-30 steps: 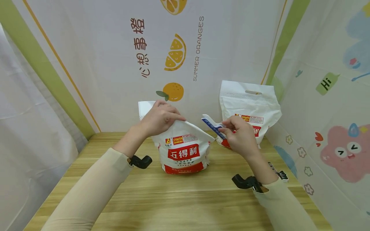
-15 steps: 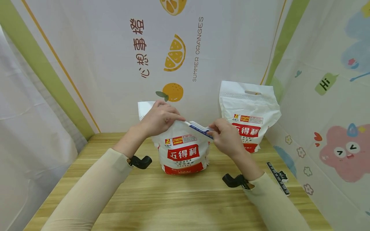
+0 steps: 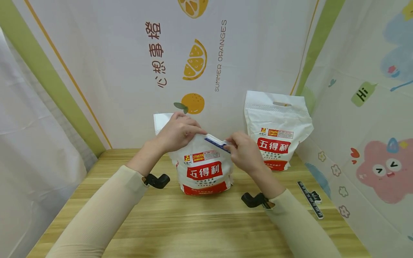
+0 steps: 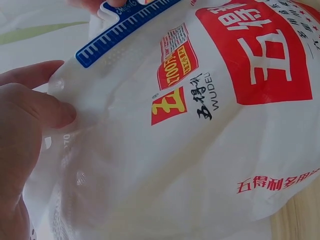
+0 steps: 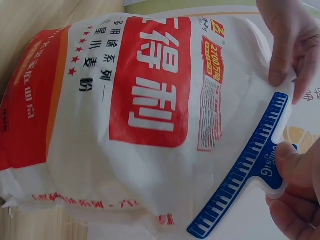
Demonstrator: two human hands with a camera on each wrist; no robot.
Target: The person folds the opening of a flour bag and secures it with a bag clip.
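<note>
A white flour bag point(image 3: 184, 168) with red print stands on the wooden table point(image 3: 193, 222), its top edge slanting down to the right. My left hand point(image 3: 179, 132) pinches that edge between thumb and fingers, as the left wrist view point(image 4: 20, 120) also shows. In my right hand point(image 3: 243, 150) is the handle of a blue and white bag clip point(image 5: 245, 165) patterned with piano keys. The clip lies along the slanting top edge of the bag, its far end close to my left fingertips. The bag's white header shows partly behind my left hand.
Behind and to the right, another flour bag point(image 3: 275, 118) stands upright with a cut-out handle. A black and white piano-key clip point(image 3: 310, 200) lies near the table's right edge. Printed curtains point(image 3: 122, 71) hang at the back and sides.
My right hand has carried the blue clip leftward from beside the back bag onto the front bag's top edge, toward my left fingertips. My left hand has kept its pinch in place.
</note>
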